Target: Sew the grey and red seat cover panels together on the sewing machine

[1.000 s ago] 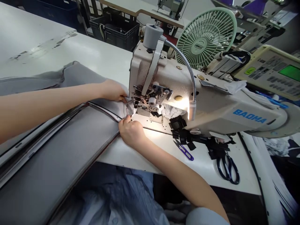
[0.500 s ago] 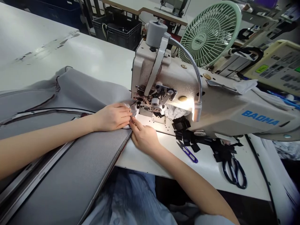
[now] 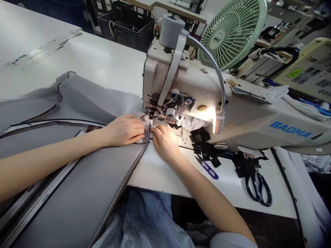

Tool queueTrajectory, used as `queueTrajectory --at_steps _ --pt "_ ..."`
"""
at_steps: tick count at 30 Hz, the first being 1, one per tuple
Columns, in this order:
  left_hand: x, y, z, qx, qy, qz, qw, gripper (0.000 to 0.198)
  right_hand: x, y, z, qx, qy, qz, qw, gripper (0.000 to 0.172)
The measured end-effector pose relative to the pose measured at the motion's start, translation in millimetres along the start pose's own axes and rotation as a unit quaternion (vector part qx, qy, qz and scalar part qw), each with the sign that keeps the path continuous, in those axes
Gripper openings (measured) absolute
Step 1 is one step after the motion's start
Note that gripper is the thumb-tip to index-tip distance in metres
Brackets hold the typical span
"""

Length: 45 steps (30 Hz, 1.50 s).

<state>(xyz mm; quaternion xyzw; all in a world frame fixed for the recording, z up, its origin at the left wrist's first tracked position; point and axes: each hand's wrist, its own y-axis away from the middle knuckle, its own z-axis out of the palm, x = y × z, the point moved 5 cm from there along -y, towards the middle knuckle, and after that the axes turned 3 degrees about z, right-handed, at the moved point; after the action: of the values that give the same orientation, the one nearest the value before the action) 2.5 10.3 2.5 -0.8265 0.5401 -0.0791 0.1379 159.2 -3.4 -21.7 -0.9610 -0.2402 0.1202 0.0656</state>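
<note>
Grey padded fabric [image 3: 85, 179] with dark piped seams spreads over the left of the table, and its gathered edge reaches the sewing machine's [image 3: 178, 79] needle area. My left hand [image 3: 126, 130] rests over that edge, fingers bent together and closed on the fabric just left of the presser foot. Right of it, my right hand [image 3: 167, 141] pinches the tip of the same edge beside the metal needle plate [image 3: 184, 140]. A small gap separates the two hands' fingertips. What lies beneath the left fingers is hidden.
Purple thread snips [image 3: 207, 167] and dark-handled scissors [image 3: 258, 189] lie to the right. Several black fabric pieces [image 3: 200, 137] are heaped by the machine. A bendable lamp [image 3: 219, 122] lights the needle area; behind stand a green fan [image 3: 230, 38] and a black crate [image 3: 134, 32].
My right hand has shifted right and slightly up, away from my left fingertips. More of the gathered fabric edge shows between the hands. My left hand stays nearly in place.
</note>
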Motion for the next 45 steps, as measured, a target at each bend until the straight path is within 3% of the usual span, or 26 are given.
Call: queueTrajectory --at_steps 6,13,24,27,29,33,38,45 --pt "-6 8 1.7 0.004 0.038 -0.084 0.996 0.038 3 2 -1 0.026 -0.061 -0.005 0.998 0.026" --pt "-15 10 7.3 -0.033 0.159 -0.114 0.980 0.036 13 -2 1 0.051 -0.162 -0.011 0.985 0.022" --pt "0 4 9.3 -0.029 0.051 -0.043 0.997 0.036 15 -2 4 0.052 -0.184 -0.005 0.981 0.029" --pt "2 -2 7.9 -0.039 0.034 -0.028 0.998 0.032 16 -2 1 0.059 -0.209 0.034 0.976 0.034" --pt "4 -7 6.6 -0.054 0.029 -0.018 0.998 0.029 16 -3 -1 0.063 -0.221 0.078 0.970 0.028" --pt "6 -14 3.8 -0.069 0.018 -0.011 0.997 0.029 8 -10 -4 0.051 -0.161 0.132 0.977 0.005" --pt "5 -11 2.9 -0.054 0.031 -0.027 0.998 0.023 2 -17 -3 0.010 -0.059 0.125 0.990 0.006" --pt "0 -8 6.5 -0.064 0.061 -0.047 0.995 0.020 1 -21 -2 0.013 -0.066 0.065 0.996 0.015"
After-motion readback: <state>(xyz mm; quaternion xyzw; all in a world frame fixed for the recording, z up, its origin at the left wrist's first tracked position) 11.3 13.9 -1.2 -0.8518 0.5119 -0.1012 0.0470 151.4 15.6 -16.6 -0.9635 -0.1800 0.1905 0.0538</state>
